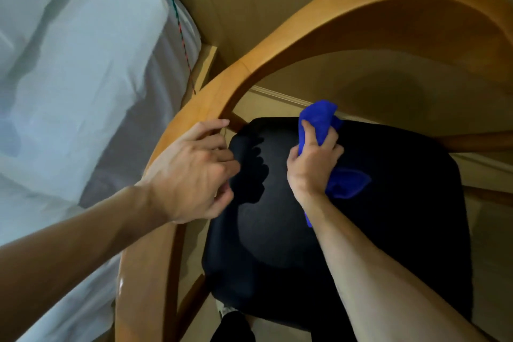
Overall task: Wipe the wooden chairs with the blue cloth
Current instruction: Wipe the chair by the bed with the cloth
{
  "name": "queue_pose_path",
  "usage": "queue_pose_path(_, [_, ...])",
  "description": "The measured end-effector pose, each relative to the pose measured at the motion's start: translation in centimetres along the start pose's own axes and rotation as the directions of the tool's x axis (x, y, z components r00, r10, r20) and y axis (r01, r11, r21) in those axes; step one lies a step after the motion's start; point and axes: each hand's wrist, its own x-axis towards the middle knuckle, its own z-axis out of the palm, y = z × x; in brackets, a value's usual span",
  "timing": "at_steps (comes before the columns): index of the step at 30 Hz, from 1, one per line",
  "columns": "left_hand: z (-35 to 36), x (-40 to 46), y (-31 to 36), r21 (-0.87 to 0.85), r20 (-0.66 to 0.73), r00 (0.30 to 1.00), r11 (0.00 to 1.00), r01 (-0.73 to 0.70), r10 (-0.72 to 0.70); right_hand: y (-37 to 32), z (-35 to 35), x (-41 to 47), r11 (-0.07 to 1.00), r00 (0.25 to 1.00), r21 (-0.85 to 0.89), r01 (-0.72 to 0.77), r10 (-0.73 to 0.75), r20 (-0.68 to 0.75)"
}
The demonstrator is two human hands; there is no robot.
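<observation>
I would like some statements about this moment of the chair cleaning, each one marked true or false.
1. The right hand grips the blue cloth. True.
2. The left hand holds a second cloth. False: it holds nothing; its fingers lie at the curved wooden armrest.
3. The chair's seat cushion is black. True.
4. The blue cloth lies flat on the floor. False: it is bunched in the right hand, above the seat cushion.
5. A white sheet lies to the left of the chair. True.
</observation>
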Motion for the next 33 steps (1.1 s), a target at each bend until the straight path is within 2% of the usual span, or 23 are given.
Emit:
queue_pose_path(3, [0.0,0.1,0.0,-0.01,-0.034,0.999,1.0,0.006,-0.006,0.6,-0.3,0.2,0.999,0.996,0.007,0.036,-0.036,0.08])
queue_pose_path(5, [0.1,0.1,0.0,-0.007,-0.027,1.0,1.0,0.004,-0.004,0.0,-0.1,-0.5,0.99,0.98,0.061,0.124,-0.132,0.15])
queue_pose_path(8, [0.0,0.0,0.0,-0.021,-0.037,0.999,1.0,-0.004,0.004,-3.5,1.9,-4.4,0.938,0.896,0.116,0.325,-0.345,0.279])
queue_pose_path(9, [-0.1,0.0,0.0,-0.022,-0.049,0.999,1.0,-0.004,0.003,-4.4,2.4,-5.6,0.928,0.874,0.132,0.35,-0.374,0.31])
queue_pose_path(11, [0.0,0.1,0.1,-0.013,-0.062,0.998,1.0,-0.004,0.003,-4.8,2.6,-6.0,0.928,0.867,0.172,0.329,-0.37,0.335])
queue_pose_path(14, [0.3,0.1,-0.1,0.0,-0.065,0.998,1.0,-0.012,0.012,-2.7,0.2,-3.8,0.901,0.857,0.335,0.277,-0.389,0.339])
queue_pose_path(15, [0.4,0.1,-0.2,0.001,-0.071,0.997,1.0,-0.009,0.009,-1.5,-0.9,-3.0,0.897,0.875,0.367,0.247,-0.37,0.313])
queue_pose_path(17, [0.6,0.0,-0.3,-0.004,-0.079,0.997,1.0,-0.001,0.0,1.4,-3.0,-1.0,0.917,0.951,0.367,0.154,-0.238,0.196])
queue_pose_path(18, [0.7,0.0,-0.3,-0.011,-0.086,0.996,1.0,-0.003,0.002,2.7,-3.6,0.1,0.946,0.983,0.31,0.098,-0.14,0.116])
queue_pose_path(20, [0.7,0.0,-0.4,-0.021,-0.1,0.995,1.0,-0.008,0.006,4.2,-3.6,1.8,0.997,1.0,0.082,-0.001,-0.001,0.017])
queue_pose_path(21, [0.6,-0.1,-0.4,-0.024,-0.102,0.995,1.0,-0.01,0.008,4.2,-3.1,2.2,1.0,1.0,0.021,-0.018,0.018,0.0])
queue_pose_path(23, [0.7,0.0,-0.5,-0.028,-0.108,0.994,1.0,-0.013,0.01,2.7,-1.6,2.6,0.996,1.0,0.088,0.002,-0.001,-0.014])
queue_pose_path(28, [0.5,-0.1,-0.5,-0.041,-0.083,0.997,0.999,-0.016,0.013,-3.5,2.0,-1.3,0.967,0.977,0.232,0.105,-0.144,0.159])
queue_pose_path(31, [0.6,-0.1,-0.4,-0.014,-0.079,0.997,1.0,-0.008,0.007,-5.5,2.8,-8.3,0.907,0.887,0.366,0.207,-0.331,0.32])
queue_pose_path(33, [0.7,-0.1,-0.4,-0.013,-0.096,0.995,1.0,-0.013,0.012,-6.1,2.4,-12.7,0.867,0.801,0.367,0.336,-0.468,0.373])
